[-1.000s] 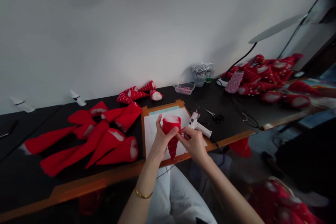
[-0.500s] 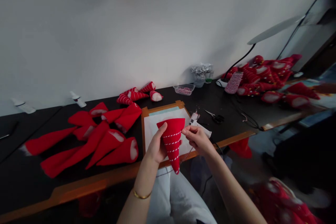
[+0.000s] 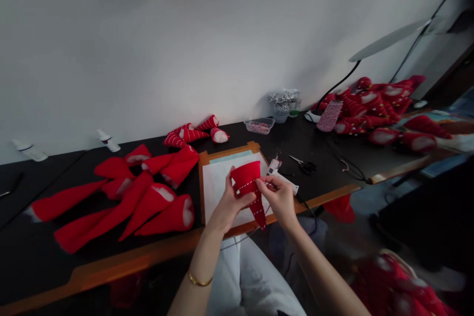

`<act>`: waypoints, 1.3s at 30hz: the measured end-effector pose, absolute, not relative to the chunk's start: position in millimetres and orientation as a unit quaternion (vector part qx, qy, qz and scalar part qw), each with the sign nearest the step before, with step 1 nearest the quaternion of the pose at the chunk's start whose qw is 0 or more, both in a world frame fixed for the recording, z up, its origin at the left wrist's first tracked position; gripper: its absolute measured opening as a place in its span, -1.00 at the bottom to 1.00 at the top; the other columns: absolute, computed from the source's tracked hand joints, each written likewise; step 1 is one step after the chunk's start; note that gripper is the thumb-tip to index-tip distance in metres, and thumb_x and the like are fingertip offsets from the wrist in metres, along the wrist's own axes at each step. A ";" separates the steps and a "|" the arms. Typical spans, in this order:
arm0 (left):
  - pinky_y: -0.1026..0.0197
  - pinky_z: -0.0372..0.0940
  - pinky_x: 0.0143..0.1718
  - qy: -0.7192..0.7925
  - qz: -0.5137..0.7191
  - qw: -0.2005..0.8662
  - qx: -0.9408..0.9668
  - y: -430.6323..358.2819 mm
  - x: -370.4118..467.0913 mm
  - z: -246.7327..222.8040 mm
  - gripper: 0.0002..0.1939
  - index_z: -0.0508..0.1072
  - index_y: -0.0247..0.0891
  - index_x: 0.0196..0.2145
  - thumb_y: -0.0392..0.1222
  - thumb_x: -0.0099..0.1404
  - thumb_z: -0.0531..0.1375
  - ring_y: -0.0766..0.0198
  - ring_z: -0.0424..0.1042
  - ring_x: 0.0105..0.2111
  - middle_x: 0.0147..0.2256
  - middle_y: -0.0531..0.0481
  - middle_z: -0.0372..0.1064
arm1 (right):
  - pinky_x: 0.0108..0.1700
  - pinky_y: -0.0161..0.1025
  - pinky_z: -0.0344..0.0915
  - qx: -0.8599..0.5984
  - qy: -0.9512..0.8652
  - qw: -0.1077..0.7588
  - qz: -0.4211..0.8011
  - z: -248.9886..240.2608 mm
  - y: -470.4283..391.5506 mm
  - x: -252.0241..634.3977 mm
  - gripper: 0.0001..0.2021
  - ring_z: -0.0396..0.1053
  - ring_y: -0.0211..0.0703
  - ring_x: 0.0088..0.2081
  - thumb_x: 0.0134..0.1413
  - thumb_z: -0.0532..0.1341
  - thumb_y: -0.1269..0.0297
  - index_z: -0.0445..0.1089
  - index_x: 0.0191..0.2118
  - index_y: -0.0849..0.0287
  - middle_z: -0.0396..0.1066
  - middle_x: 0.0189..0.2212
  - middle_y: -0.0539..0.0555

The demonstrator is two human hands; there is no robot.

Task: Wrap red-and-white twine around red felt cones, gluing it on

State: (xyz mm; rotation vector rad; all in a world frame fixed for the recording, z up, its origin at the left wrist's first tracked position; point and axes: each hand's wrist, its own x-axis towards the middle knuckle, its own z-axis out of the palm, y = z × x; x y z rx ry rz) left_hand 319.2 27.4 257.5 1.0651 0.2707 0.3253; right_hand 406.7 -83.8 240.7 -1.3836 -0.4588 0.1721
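My left hand (image 3: 226, 208) is wrapped round a red felt cone (image 3: 246, 171), a small stuffed hat shape with its wide end up and its tip pointing down. Red-and-white twine (image 3: 246, 189) runs round the cone in spaced rings, and a loose length hangs below toward the lap. At the cone's right side my right hand (image 3: 280, 201) pinches the twine between thumb and forefinger, close to the felt. Under both hands lies a white sheet (image 3: 215, 182) on a wood-edged board. A white glue gun (image 3: 283, 180) rests just right of the board.
Plain red cones (image 3: 144, 202) lie piled at left; several twine-wound ones (image 3: 194, 135) sit by the wall. Scissors (image 3: 305, 165), a clear tray (image 3: 259, 126), a twine spool (image 3: 329, 116) and a lamp (image 3: 388, 42) stand right, before a heap of decorated cones (image 3: 370, 103). Cables cross the black table.
The cone has turned and risen slightly, its tip swinging right. My left hand has shifted its hold, with the thumb now across the front. My right hand has moved in against the felt.
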 end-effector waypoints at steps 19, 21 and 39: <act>0.35 0.28 -0.55 0.157 -0.002 0.892 0.424 29.9 296.5 259.6 -0.44 0.43 -0.29 -0.12 -0.15 -0.10 0.46 0.34 0.41 -0.53 -0.36 -0.03 0.46 | -0.69 -0.42 -0.27 -0.526 -0.244 0.751 0.315 240.0 -96.1 419.6 -0.61 -0.20 -0.51 -0.71 -0.17 0.46 0.05 0.48 -0.28 0.22 0.05 -0.68 -0.20; 0.37 0.25 -0.57 0.139 -0.019 0.897 0.419 30.4 295.0 259.2 -0.40 0.41 -0.28 -0.06 -0.15 -0.08 0.45 0.35 0.41 -0.52 -0.34 -0.03 0.46 | -0.68 -0.41 -0.26 -0.537 -0.236 0.747 0.313 237.0 -92.4 416.0 -0.60 -0.17 -0.51 -0.71 -0.19 0.46 0.03 0.50 -0.30 0.23 0.14 -0.67 -0.16; 0.38 0.25 -0.56 0.152 -0.003 0.888 0.435 36.0 296.5 249.6 -0.50 0.41 -0.30 -0.11 -0.12 0.01 0.41 0.35 0.40 -0.49 -0.32 -0.06 0.44 | -0.67 -0.44 -0.16 -0.550 -0.243 0.772 0.205 237.9 -93.3 409.7 -0.64 -0.08 -0.47 -0.69 -0.04 0.40 0.02 0.34 -0.41 0.21 0.07 -0.68 -0.17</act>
